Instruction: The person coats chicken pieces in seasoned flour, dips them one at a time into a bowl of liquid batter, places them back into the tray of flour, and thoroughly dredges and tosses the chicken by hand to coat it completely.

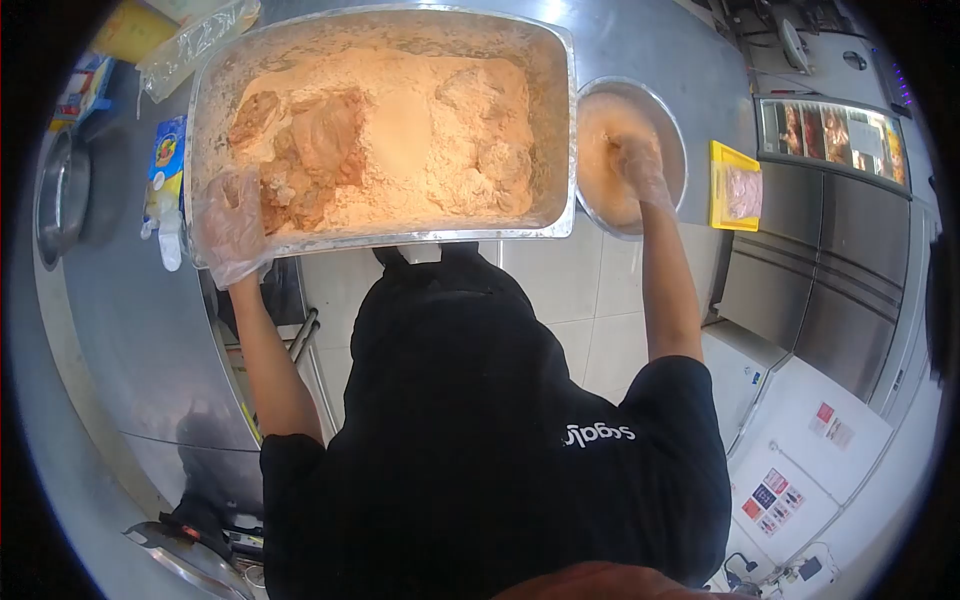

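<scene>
In the head view, a large metal pan (400,239) holds pale orange flour (400,140). Coated pieces of raw meat (325,140) are heaped at its left, and flour-covered lumps (480,150) lie at the right. My left hand (232,225), in a clear plastic glove, rests over the pan's near left corner beside the meat; its thumb and fingers look apart and loosely bent. My right hand (643,170), also gloved, reaches into a round metal bowl (682,165) of cloudy orange liquid (603,125). The liquid hides those fingertips and anything in them.
A yellow tray (718,185) with a pinkish packet stands right of the bowl. On the left are a blue-yellow packet (168,150), a clear plastic bag (195,50) and a metal basin (62,195). Steel cabinets (820,240) and white freezers (800,440) stand at right.
</scene>
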A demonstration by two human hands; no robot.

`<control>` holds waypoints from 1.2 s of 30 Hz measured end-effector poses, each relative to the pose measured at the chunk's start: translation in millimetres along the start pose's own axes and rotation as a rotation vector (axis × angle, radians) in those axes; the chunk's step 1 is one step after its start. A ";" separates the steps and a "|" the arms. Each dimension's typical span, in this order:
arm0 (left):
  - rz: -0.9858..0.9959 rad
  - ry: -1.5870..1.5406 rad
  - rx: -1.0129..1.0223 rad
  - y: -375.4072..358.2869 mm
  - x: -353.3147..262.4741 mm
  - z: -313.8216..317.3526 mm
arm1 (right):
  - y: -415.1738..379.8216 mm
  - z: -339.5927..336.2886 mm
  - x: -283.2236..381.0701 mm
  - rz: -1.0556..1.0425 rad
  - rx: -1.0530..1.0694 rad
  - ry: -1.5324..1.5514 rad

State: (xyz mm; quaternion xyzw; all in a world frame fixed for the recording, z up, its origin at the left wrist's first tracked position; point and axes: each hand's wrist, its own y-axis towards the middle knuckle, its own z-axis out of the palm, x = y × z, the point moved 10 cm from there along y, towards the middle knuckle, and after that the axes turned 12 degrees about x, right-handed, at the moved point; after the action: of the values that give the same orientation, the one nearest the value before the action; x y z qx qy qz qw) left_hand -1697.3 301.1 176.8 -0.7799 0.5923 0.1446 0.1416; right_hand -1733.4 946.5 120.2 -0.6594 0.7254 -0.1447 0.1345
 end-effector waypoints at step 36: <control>-0.050 0.054 0.036 2.5 -1.7 0.8 | -59.1 13.4 -34.3 0.008 -0.274 1.227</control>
State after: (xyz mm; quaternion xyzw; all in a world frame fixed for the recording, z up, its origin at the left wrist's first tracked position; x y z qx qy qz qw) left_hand -1700.2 302.3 176.6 -0.7953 0.5787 0.1094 0.1434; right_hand -1670.8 975.1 130.9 -0.4648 0.6850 -0.4021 -0.3913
